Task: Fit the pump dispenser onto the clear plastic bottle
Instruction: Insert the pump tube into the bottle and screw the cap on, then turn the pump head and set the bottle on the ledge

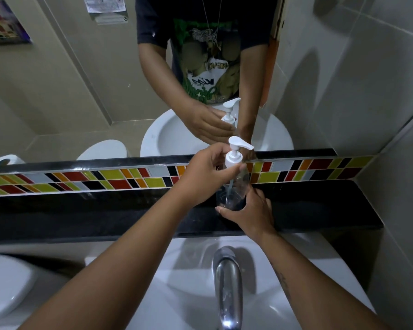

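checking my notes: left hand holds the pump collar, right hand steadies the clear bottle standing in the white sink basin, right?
Not quite. The head view shows the clear bottle standing on the black ledge behind the sink, not in the basin. The rest holds: left hand on the pump collar, right hand steadying the bottle.

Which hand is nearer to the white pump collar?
Left. The left hand grips the pump collar with its fingers; the right hand holds the clear plastic bottle near its base, lower down.

Bare black worktop (86, 217) open to the left of the clear plastic bottle (234, 189), a shorter bare stretch to its right. Blocked behind by the coloured tile strip (105, 179) and mirror (81, 91), at right by the side wall (396, 210). Chrome faucet (227, 282) standing in front, between the forearms.
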`<move>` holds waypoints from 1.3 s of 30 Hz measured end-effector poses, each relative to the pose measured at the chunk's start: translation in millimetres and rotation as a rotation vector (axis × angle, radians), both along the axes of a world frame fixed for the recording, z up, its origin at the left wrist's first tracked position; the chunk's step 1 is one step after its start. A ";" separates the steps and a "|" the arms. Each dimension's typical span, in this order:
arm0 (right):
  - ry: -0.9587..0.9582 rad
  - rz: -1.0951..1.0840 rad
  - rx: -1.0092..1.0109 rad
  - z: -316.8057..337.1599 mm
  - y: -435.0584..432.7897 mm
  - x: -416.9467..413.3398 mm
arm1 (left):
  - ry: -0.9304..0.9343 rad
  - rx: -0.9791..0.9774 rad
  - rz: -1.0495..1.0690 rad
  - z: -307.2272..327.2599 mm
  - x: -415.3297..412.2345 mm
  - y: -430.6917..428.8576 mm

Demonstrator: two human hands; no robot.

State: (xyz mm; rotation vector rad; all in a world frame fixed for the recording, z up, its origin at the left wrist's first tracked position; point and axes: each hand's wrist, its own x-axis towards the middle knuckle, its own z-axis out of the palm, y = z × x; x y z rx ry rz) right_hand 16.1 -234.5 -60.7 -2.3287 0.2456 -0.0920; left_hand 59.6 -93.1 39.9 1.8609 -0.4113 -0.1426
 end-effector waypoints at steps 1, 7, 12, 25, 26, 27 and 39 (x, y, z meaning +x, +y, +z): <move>-0.024 0.000 -0.027 -1.4 1.2 -0.2 | 0.015 0.008 0.000 -0.5 -1.7 -1.8; 0.038 -0.014 -0.062 -4.8 2.6 -0.3 | 0.055 0.054 0.082 -25.2 -21.3 6.8; 0.037 0.016 0.136 -6.9 -9.2 -5.0 | 0.130 0.014 0.214 -58.1 -31.0 13.8; -0.257 0.154 0.355 102.5 -68.7 -9.0 | 0.155 0.018 0.182 -99.0 -32.7 -3.2; -0.292 0.201 0.325 114.5 -67.4 -3.8 | 0.146 0.026 0.190 -100.8 -31.4 -4.6; -0.316 0.251 0.289 125.3 -65.7 0.4 | 0.137 0.036 0.195 -102.7 -30.0 -5.7; -0.502 0.644 -0.225 156.5 -51.1 28.0 | 0.066 0.111 0.144 -113.3 -21.3 4.2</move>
